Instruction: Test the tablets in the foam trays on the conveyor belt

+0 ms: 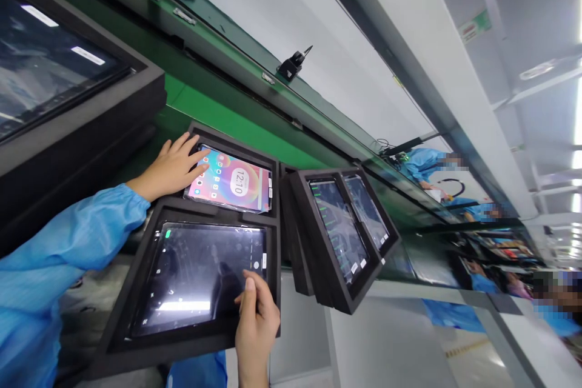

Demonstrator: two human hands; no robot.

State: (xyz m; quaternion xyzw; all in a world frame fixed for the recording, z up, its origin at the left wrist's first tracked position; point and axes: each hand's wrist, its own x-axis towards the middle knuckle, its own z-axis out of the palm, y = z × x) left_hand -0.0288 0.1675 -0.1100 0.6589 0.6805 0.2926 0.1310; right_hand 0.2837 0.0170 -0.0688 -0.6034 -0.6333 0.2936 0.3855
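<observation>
Bench (218,121), green-topped, runs diag. from upper L toward R of frame. Large foam tray (109,106), upper L, carries dark-screened panel (59,66). Ctr. foam tray (200,344), black, two compts., lies L of frame ctr., reaching to lower edge. Blue sleeve (77,242) enters fr. lower L. Stacked foam trays (313,267), R of ctr., sit at a slant; topmost bears two dark-screened devices (339,224), side by side. Dark tablet (191,273) lies in lower compt. of ctr. foam tray, lower L of ctr., w/ bright glare band. Lit tablet (234,179) lies in upper compt., nr. frame ctr.; its colored screen shows 12:10, turned sideways. R hand (258,321), lower ctr., is at R side of dark tablet: fingers curled, thumb close to forefinger; whether tips meet or touch glass, can't tell. L hand (177,167): fingers spread wide over L end of lit tablet, gripping nothing visible. Co-worker (422,163) in blue, R of frame, partly seen. Small black device (291,65) stands upper ctr. White label (264,260) marks R edge of dark tablet.
</observation>
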